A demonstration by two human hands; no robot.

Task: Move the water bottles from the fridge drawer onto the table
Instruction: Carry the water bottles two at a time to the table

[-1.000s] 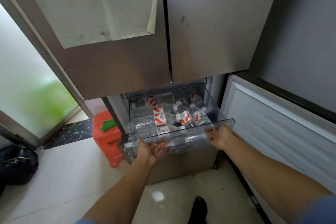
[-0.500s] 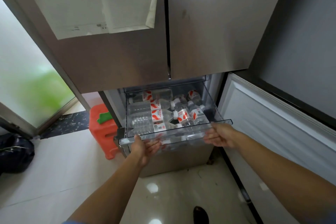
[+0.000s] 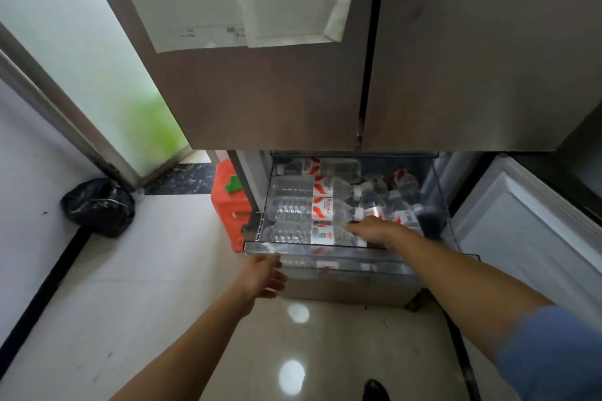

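Black bag point(image 3: 97, 207) on floor far left, orange stool point(image 3: 228, 205) against fridge side. Left hand point(image 3: 265, 277) reaches out just below front-left corner of clear drawer point(image 3: 293, 248), fingers loosely spread, holding nothing; contact with drawer unclear. Water bottles point(image 3: 293, 187) lie on their sides in drawer, caps to the right. Right hand point(image 3: 374, 231) reaches inside, back up, over neck end of front bottle point(image 3: 290, 234); fingers hidden underneath, can't tell if gripping. Bottles at right are jumbled, blurred
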